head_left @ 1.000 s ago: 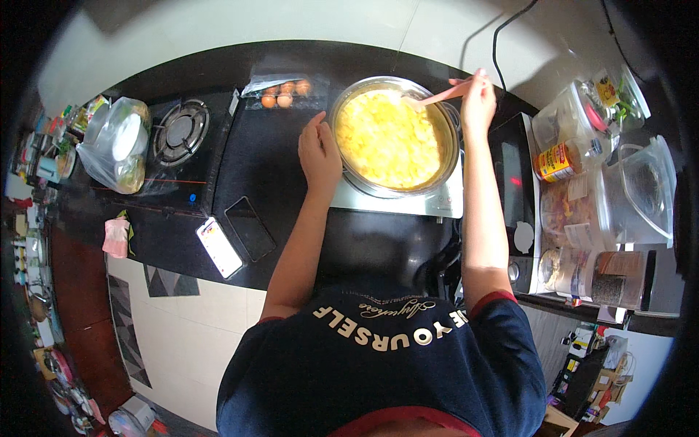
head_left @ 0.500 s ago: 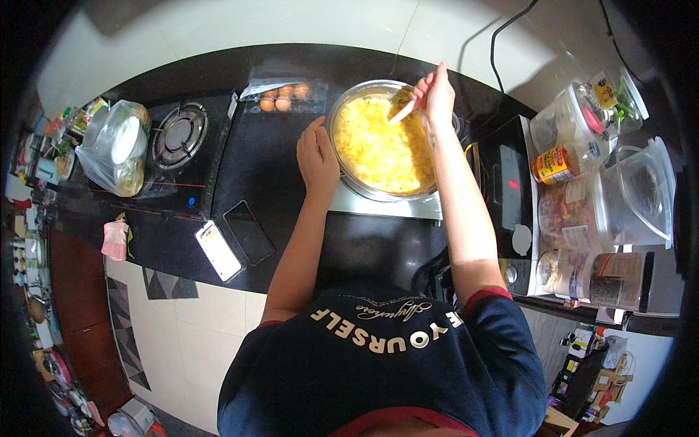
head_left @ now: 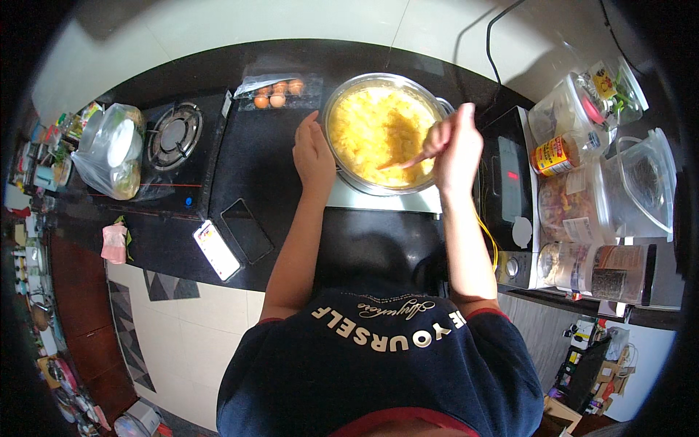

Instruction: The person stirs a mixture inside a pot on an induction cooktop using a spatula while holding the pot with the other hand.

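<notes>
A wide metal pot (head_left: 331, 154) holds yellow, chunky food (head_left: 371, 120) and stands on a light-coloured cooktop (head_left: 364, 202). My right hand (head_left: 459, 149) is closed round a brown, wooden-looking stirring utensil (head_left: 409, 161) at the pot's right near side. The utensil's lower end rests in the food, so its shape cannot be made out. At the pot's left side is my left hand (head_left: 314, 154), its fingers stretched out along the wall. Whether the left palm presses on the pot is hard to see.
Brown eggs in a clear pack (head_left: 279, 93) lie behind left. A gas burner (head_left: 175, 136) and a filled plastic bag (head_left: 120, 153) are farther left. Two phones, one lit (head_left: 216, 250) and one dark (head_left: 247, 231), lie near the front edge. Clear containers (head_left: 571, 207) stand right, beside a black appliance (head_left: 504, 182).
My right hand has come nearer and to the right, drawing the utensil from the pot's far right part to its near side. My left hand stays beside the pot.
</notes>
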`<action>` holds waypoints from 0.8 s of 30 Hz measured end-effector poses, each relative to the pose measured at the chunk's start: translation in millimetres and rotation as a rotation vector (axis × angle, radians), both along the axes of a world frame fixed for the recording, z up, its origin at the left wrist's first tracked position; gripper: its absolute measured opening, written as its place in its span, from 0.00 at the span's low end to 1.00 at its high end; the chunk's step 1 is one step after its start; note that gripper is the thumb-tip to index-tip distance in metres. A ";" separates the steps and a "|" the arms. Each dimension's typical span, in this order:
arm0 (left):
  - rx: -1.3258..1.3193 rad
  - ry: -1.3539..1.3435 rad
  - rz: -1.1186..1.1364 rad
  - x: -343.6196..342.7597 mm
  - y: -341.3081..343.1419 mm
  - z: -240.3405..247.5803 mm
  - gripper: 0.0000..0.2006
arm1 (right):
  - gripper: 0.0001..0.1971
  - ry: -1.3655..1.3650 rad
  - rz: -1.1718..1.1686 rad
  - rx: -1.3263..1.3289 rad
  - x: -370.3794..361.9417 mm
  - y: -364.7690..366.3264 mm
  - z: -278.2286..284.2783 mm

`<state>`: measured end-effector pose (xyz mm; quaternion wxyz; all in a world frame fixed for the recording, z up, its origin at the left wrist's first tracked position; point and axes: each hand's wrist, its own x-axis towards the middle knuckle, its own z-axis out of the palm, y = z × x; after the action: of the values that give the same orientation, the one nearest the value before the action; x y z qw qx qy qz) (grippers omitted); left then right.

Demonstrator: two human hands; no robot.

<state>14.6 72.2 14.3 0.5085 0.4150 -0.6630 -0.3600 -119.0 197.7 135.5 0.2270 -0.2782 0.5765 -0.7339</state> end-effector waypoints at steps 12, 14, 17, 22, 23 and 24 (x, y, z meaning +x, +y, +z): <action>0.016 -0.016 -0.001 2.5 -0.1 -0.6 0.17 | 0.13 0.348 0.998 0.270 15.8 4.6 -28.7; 0.030 -0.012 -0.014 1.6 1.2 0.8 0.17 | 0.18 0.354 0.919 0.431 10.6 9.5 -36.8; 0.020 -0.016 -0.028 -1.5 0.4 3.8 0.17 | 0.19 0.448 0.689 0.513 8.4 6.5 -59.1; -0.004 0.004 -0.021 0.6 -0.3 -1.7 0.16 | 0.25 0.281 0.042 0.172 -29.0 -27.6 -60.5; -0.005 0.006 -0.026 -0.5 -0.1 -0.6 0.16 | 0.24 0.267 -0.001 0.078 -44.7 -34.3 -57.3; 0.003 0.012 -0.035 -1.1 0.5 0.5 0.16 | 0.24 0.192 -0.011 -0.033 -60.9 -41.8 -60.4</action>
<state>13.5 72.6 14.8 0.5054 0.4019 -0.6666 -0.3724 -179.9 155.9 75.0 0.1621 -0.3481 0.5851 -0.7143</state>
